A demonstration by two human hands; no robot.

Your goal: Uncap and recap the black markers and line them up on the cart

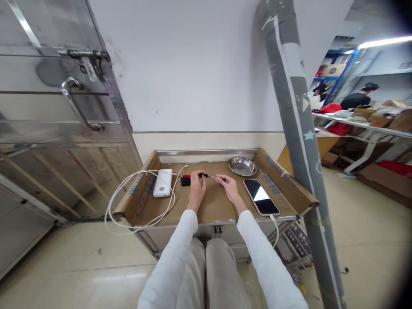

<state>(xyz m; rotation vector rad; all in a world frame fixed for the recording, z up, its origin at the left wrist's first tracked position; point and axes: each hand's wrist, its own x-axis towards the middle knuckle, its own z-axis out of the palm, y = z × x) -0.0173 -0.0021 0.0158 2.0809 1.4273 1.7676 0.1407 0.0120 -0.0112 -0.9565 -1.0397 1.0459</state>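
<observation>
My left hand (pixel 197 185) is closed, its fingers pinching a slim black pen-like piece (pixel 202 175) that points to the right. At the end of that piece a thin grey or clear tip (pixel 211 177) reaches toward my right hand (pixel 229 187). The right fingers are pinched together at this tip, around a small dark end that is mostly hidden. Just left of my left hand, several black pen-like pieces (pixel 185 181) lie side by side, with a red one (pixel 186 175) at their far side; the hand partly covers them.
A white power bank (pixel 163 183) with a looped white cable (pixel 111 201) lies at the left. At the right are a round metal dish (pixel 242 166) and a plugged-in phone (pixel 261 197). Raised cardboard edges (pixel 283 180) flank the cardboard-covered top; a tall grey wrapped roll (pixel 298 107) leans beside it.
</observation>
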